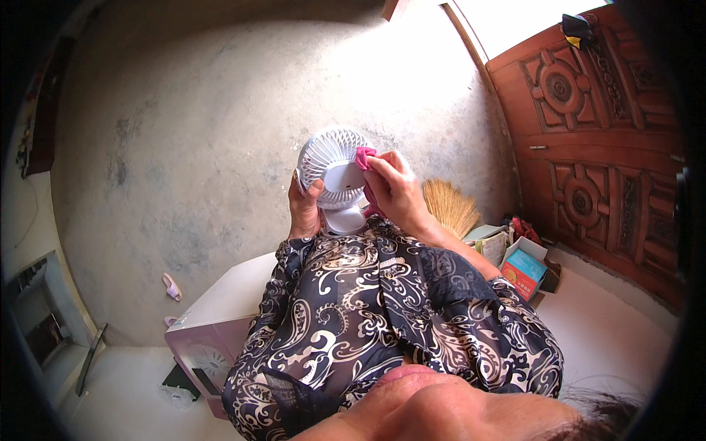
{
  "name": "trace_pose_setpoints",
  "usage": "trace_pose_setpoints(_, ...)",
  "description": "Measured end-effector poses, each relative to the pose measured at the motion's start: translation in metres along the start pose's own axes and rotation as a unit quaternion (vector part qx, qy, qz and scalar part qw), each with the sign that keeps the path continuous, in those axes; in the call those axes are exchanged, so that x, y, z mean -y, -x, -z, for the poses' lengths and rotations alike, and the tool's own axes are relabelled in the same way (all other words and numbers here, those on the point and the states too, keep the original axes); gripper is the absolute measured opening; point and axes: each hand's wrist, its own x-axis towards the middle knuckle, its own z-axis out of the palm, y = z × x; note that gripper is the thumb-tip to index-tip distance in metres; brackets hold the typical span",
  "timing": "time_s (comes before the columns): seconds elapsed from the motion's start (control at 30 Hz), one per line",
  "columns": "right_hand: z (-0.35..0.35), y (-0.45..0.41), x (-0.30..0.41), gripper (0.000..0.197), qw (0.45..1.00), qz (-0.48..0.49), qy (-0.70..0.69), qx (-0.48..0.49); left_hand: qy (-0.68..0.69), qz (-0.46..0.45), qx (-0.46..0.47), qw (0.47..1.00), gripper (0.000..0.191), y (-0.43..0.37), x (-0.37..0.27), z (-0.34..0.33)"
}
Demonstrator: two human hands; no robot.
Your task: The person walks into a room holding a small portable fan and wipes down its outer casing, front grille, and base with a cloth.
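Observation:
A small white electric fan [342, 179] with a round slatted grille is held up in front of my chest, its smooth centre disc and its base facing me. My left hand [305, 206] grips the fan at its left edge, thumb on the grille near the centre disc. Between the fingertips of my right hand [394, 184] is a pink cloth [365, 158], bunched against the right part of the grille. More of the cloth hangs beneath that hand, beside the fan's base.
A straw broom [451, 208] lies to the right, near books and an open carton [524, 270]. Beyond stands a carved reddish wooden door [584, 143]. At lower left is a pink-and-white boxy appliance [220, 308]; a pale slipper [171, 287] lies past it on the concrete floor.

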Motion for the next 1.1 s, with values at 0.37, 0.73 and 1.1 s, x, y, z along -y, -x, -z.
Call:
trace_pose_setpoints(0.37,0.025,-0.053,-0.038,0.041,0.960,-0.249,-0.050,0.119,0.064,0.043,0.047,0.996,0.074,-0.007,0.008,0.024)
trace_pose_setpoints(0.73,0.012,-0.021,-0.008,0.020,0.995,-0.079,0.054,0.026,0.041,0.007,-0.008,0.999,0.069,-0.001,0.004,0.017)
trace_pose_setpoints(1.1,-0.003,-0.001,0.007,0.028,0.998,0.040,0.039,-0.003,0.027,-0.014,-0.023,0.999,0.070,-0.002,0.002,0.003)
